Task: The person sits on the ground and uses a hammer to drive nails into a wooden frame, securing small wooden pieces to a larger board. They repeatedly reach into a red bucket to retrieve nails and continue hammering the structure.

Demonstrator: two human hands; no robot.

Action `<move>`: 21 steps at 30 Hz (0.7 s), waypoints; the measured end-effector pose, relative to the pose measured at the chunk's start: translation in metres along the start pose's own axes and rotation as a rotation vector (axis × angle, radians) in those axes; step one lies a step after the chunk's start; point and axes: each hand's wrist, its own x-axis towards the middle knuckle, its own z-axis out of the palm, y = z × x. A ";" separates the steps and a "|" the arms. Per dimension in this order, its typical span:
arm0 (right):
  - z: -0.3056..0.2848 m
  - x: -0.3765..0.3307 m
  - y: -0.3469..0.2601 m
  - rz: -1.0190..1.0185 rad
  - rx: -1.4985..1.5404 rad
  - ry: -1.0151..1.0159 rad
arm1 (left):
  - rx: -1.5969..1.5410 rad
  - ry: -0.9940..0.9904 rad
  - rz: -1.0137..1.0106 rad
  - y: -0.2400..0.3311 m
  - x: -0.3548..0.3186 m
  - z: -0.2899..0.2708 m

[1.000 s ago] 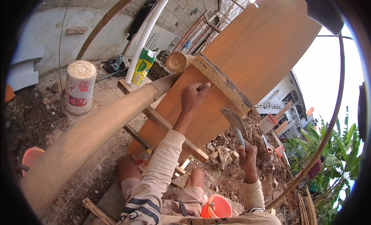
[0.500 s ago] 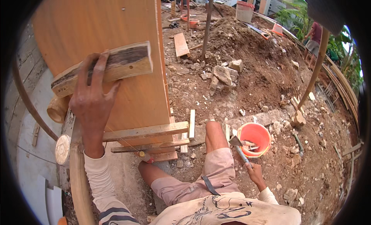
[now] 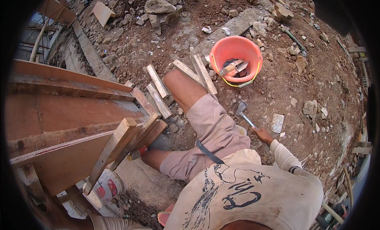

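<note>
My right hand (image 3: pixel 263 135) is closed around the handle of a hammer (image 3: pixel 242 108), whose metal head is held over the dirt below the orange bucket (image 3: pixel 237 43). A trowel (image 3: pixel 230 68) and other tools lie in that bucket. My left forearm (image 3: pixel 59 215) reaches in at the lower left, beside the plywood formwork (image 3: pixel 63 159). Shadow and wood hide the left hand's fingers, so its hold is not visible. The nearest timber to it is a short upright piece (image 3: pixel 29 178). A wooden batten (image 3: pixel 113 147) slants across the formwork's end.
Several short wood strips (image 3: pixel 158 81) lie around my knee. A white pail (image 3: pixel 110 185) stands under the formwork, and a small red object (image 3: pixel 138 152) sits by my other leg. Rocks (image 3: pixel 160 6), rubble and a long-handled tool (image 3: pixel 295 41) lie farther out.
The view has swung down and to the right. My left hand, earlier on a wood block against the plywood, is now low at the left edge. The hammer has moved away from the bucket.
</note>
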 end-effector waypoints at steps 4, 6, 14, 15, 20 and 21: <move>0.014 0.005 -0.034 -0.460 -0.514 0.525 | -0.141 0.048 0.274 -0.011 -0.005 0.005; 0.012 0.007 -0.108 -0.537 -0.261 0.388 | -0.381 0.140 0.142 -0.002 -0.029 -0.003; 0.034 0.105 -0.308 -0.500 -0.008 0.382 | -1.057 -0.330 0.160 0.131 -0.156 0.008; 0.034 0.113 -0.313 -0.467 -0.014 0.332 | -1.145 -0.395 0.095 0.147 -0.180 0.015; 0.045 0.128 -0.321 -0.553 0.099 0.414 | -1.287 -0.839 -0.364 0.180 -0.282 0.037; 0.047 0.130 -0.316 -0.596 0.138 0.445 | -1.316 -0.887 -0.521 0.186 -0.304 0.047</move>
